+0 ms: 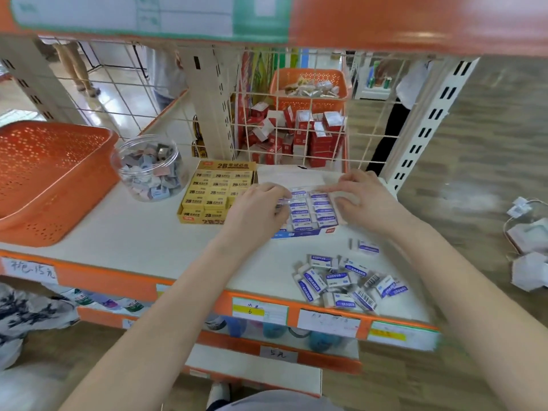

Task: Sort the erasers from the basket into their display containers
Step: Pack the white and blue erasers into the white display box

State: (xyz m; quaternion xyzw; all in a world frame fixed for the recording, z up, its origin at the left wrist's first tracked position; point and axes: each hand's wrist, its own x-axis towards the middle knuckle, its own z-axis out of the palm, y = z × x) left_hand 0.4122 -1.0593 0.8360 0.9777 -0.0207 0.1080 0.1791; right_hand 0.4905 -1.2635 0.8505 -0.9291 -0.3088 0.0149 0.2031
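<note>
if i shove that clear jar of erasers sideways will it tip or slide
Probably slides rather than tips: the clear jar looks wide, squat and loaded with small erasers. The smooth white shelf likely offers little grip. No lid shows, so contents could spill.

Erasers [338, 278], half sorted
The loose blue-and-white ones lie heaped at the front; more fill rows in the display box [311, 209] behind (a yellow 2B box [216, 194] just left); the orange basket [50, 179] tilts, far left.

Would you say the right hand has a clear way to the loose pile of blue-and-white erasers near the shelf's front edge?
Probably yes: the right hand is at the blue-and-white display box, and the loose pile of blue-and-white erasers lies uncovered nearer the person, with nothing between them.
</note>
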